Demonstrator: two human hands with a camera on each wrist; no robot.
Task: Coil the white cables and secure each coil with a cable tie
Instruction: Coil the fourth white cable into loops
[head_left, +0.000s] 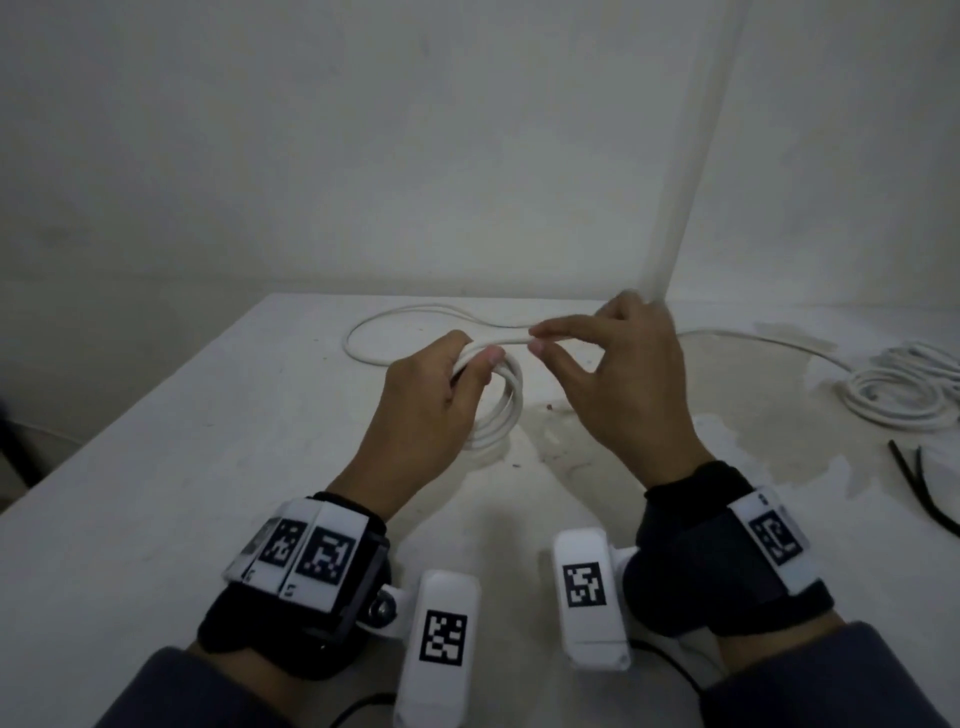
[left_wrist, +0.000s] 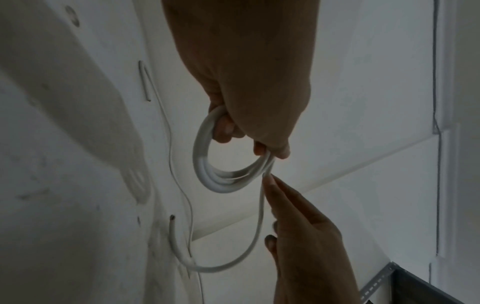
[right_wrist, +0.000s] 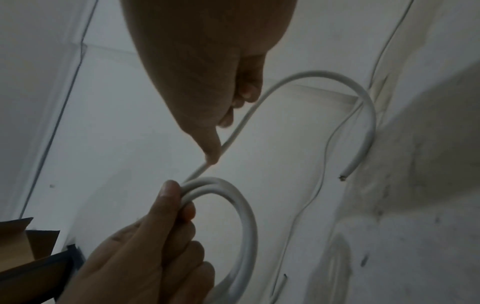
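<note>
Left hand (head_left: 431, 395) grips white coil (head_left: 501, 415); right hand (head_left: 623, 374) pinches its loose cable beside it

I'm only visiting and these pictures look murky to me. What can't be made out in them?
- Head view: the white cable bundle at the right is cut off by the frame edge.
- Head view: the black cable ties are too small to count.
- Head view: the left hand covers its grip on the coil.
- Left wrist view: the loops blur together; the turns cannot be counted.
</note>
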